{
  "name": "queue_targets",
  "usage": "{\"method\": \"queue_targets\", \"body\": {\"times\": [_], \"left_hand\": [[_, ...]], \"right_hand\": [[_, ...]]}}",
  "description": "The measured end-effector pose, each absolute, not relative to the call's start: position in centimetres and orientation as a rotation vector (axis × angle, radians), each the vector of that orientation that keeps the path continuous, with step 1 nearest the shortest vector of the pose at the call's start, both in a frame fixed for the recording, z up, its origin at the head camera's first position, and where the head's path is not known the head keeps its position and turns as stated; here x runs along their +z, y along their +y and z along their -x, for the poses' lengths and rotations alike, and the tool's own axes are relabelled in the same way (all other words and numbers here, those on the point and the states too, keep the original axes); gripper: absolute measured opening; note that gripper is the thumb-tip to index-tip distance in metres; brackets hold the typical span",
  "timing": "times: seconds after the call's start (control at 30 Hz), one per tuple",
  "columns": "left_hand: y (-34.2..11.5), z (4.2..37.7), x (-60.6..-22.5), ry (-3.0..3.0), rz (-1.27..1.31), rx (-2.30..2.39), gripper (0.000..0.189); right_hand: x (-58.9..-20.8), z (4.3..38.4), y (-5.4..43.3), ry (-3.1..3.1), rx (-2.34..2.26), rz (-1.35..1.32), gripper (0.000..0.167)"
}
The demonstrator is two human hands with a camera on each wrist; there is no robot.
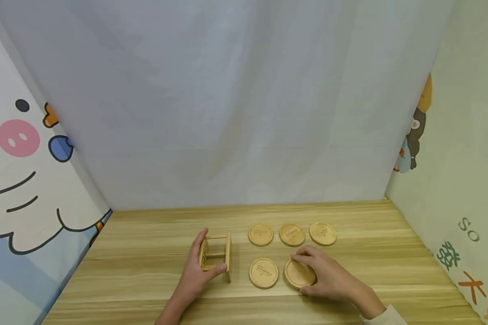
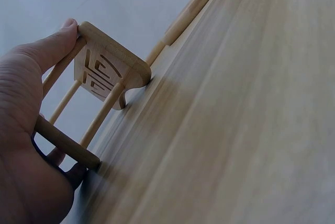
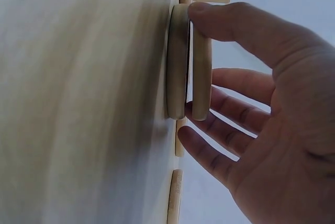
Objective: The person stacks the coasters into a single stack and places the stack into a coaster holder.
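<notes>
In the head view, my left hand [image 1: 195, 271] grips a small wooden coaster rack [image 1: 228, 257] at the left, its thumb on the right end panel. The left wrist view shows the rack's cut-out panel [image 2: 107, 67] and round dowels, standing on the table. My right hand [image 1: 327, 275] holds a round wooden coaster [image 1: 300, 271] with printed lettering. Seen from the right wrist, the held coaster [image 3: 201, 77] is just over another coaster [image 3: 177, 67], with a thin gap between them. Thumb and fingers are at its opposite edges. Left of that hand lies one coaster [image 1: 263, 273].
Behind, a row of coasters lies flat: the left one [image 1: 260, 234], the middle one [image 1: 292, 234] and the right one [image 1: 323, 234]. The wood-grain table [image 1: 146, 239] meets a grey curtain [image 1: 244, 135] at the back, and printed cartoon panels stand at both sides.
</notes>
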State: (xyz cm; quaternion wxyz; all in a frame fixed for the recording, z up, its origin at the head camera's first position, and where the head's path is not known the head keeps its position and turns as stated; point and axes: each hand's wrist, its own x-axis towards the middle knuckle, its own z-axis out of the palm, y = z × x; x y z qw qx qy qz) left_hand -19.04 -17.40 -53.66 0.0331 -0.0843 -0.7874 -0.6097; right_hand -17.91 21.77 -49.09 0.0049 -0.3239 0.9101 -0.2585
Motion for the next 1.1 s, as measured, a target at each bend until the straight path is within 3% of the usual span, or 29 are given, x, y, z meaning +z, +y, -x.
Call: {"method": "queue_targets", "body": {"times": [1.1], "left_hand": [[-17.34, 19.16, -53.91, -2.429, 0.265, -1.852, 0.115]], "right_hand": [[-49.23, 18.03, 21.90, 2.806, -0.806, 0.962, 0.078]]}}
